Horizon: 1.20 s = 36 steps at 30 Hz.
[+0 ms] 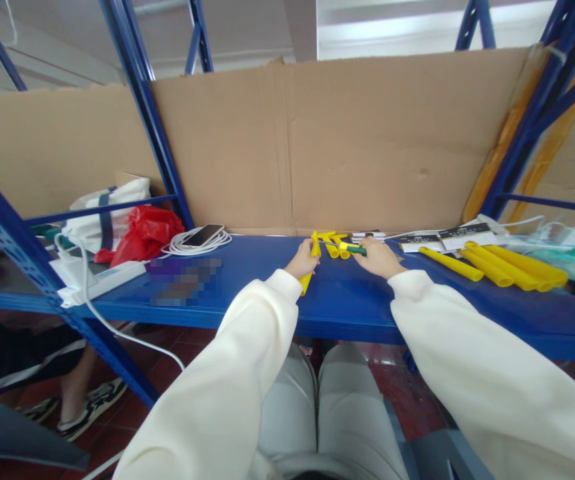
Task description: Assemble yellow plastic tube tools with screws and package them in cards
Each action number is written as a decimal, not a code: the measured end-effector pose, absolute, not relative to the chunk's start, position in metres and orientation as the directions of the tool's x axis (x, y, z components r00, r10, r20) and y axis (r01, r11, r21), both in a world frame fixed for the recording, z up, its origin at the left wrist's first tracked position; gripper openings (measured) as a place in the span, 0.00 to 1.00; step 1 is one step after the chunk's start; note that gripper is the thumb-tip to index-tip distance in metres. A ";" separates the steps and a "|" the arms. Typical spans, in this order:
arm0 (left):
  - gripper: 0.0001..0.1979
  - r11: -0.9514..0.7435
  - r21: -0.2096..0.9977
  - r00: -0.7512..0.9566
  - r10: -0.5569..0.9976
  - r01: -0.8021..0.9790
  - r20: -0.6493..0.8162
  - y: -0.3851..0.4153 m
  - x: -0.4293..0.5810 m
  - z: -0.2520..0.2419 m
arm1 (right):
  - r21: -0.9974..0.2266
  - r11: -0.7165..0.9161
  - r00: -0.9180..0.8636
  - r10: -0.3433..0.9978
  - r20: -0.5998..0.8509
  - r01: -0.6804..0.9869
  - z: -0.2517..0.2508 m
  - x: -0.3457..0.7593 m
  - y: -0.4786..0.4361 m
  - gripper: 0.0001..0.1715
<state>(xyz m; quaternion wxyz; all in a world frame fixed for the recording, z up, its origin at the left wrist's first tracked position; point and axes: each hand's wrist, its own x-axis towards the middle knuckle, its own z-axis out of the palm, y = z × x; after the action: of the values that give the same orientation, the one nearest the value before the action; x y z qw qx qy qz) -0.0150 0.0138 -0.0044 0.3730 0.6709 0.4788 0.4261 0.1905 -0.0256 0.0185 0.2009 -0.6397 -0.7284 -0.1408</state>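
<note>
My left hand (298, 261) is closed around a yellow plastic tube-shaped handle (306, 283), held tilted above the blue shelf. In my right hand (380, 259) is a screwdriver (356, 249) with a green and yellow grip. Its shaft points left, toward the upper end of the yellow handle; whether the tip touches it is too small to make out. Just behind, between the two hands, lie several more yellow plastic pieces (333, 251), partly covered by the screwdriver.
Several yellow tubes (492, 268) lie at the right, by black-and-white packets (466, 236). A phone (206, 235) rests on coiled white cable at the left, near a red plastic bag (146, 233) and a power strip (102, 280). Cardboard (367, 147) walls the back. Another person sits left.
</note>
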 end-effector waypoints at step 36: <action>0.25 -0.285 0.906 0.221 0.950 0.314 0.222 0.018 -0.017 -0.007 | -0.150 0.096 -0.041 0.941 0.335 0.984 0.018 0.187 -0.025 0.14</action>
<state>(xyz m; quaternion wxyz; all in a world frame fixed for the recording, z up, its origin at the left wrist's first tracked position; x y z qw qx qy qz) -0.0169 0.0176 -0.0071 0.3794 0.6832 0.4623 0.4190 0.1872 -0.0252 0.0178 0.1771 -0.6694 -0.7189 -0.0602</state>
